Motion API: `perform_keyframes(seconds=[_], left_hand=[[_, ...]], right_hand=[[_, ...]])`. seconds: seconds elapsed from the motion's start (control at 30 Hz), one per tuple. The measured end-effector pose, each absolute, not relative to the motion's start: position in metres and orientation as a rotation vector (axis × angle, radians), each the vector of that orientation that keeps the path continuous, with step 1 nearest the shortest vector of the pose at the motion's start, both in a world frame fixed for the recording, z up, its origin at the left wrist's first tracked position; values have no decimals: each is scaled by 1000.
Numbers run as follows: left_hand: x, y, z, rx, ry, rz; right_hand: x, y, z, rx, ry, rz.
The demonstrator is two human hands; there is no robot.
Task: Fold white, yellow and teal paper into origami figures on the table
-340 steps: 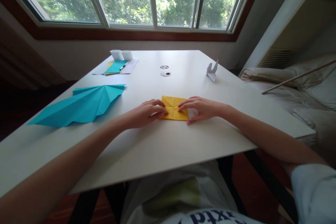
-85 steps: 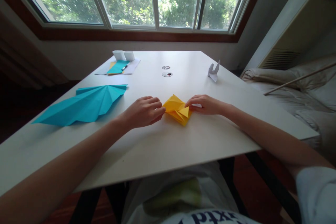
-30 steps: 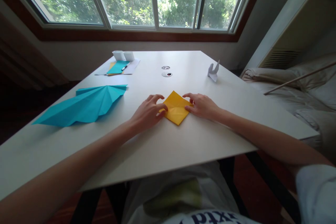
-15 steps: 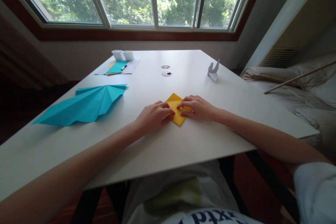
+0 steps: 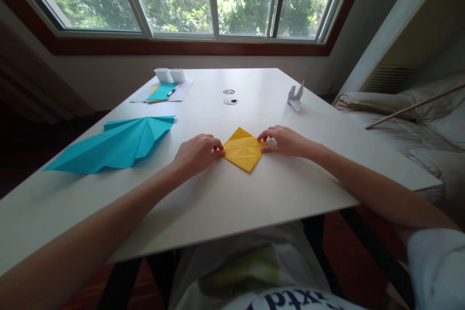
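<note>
A yellow folded paper [image 5: 242,150] lies on the white table in front of me, turned like a diamond, with crease lines crossing its top face. At its left corner, my left hand [image 5: 199,154] pinches the paper between thumb and fingers. My right hand [image 5: 285,141] has its thumb and forefinger closed on the right corner. Both forearms rest over the near part of the table. Most of the paper's upper face shows between the hands.
On the table's left lies a pleated blue paper [image 5: 116,147]. Farther back are two small white boxes [image 5: 170,76], a blue sheet [image 5: 162,92] and a pen [image 5: 173,90]. A white folded paper figure [image 5: 296,97] stands back right. Round inserts [image 5: 230,101] sit mid-table.
My hands have moved apart from the middle of the yellow paper to its left and right corners. More of its creased face shows now.
</note>
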State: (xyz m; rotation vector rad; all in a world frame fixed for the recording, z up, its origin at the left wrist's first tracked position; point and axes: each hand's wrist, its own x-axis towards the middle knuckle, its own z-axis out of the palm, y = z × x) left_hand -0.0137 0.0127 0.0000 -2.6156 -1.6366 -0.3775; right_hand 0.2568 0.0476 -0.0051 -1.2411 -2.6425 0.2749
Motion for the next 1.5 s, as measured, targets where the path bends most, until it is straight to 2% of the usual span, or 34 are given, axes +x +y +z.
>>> perform_keyframes(seconds=[0.37, 0.7, 1.2, 1.5], left_hand=[[-21, 21, -2, -2661, -1748, -246], [-22, 22, -2, -2728, -1715, -319], [-23, 21, -4, -2815, -1562, -374], [-23, 17, 0, -2873, -1387, -341]], right_hand=[[259, 52, -9, -1242, -2578, 392], [258, 51, -8, -1261, -2508, 515], [258, 49, -6, -1102, -2540, 489], [257, 44, -4, -1075, -2529, 328]])
